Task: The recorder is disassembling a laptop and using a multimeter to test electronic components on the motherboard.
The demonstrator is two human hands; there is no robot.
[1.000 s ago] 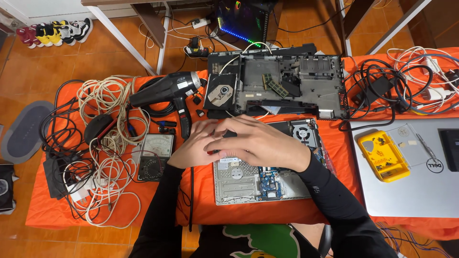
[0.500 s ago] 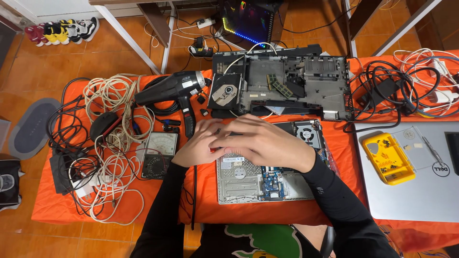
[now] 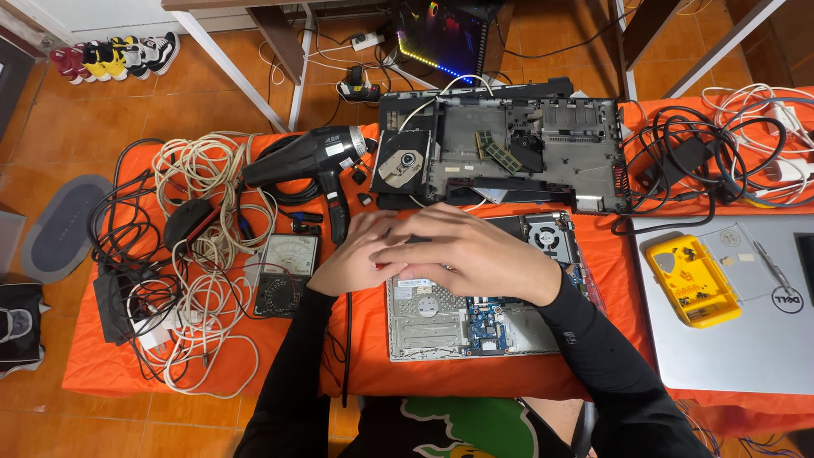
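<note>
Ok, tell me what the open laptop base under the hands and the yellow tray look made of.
The open laptop base looks like matt silver metal or metal-look plastic, with a blue circuit board showing. The yellow tray looks like glossy moulded plastic, judging by its rounded rim. Both hands, left hand and right hand, rest on the base.

The opened laptop base [image 3: 475,318] lies flat on the orange-covered counter [image 3: 110,365], its silver inner frame, blue circuit board and round cooling fan exposed at the upper right. Its upper left part is hidden beneath the two hands.
</note>
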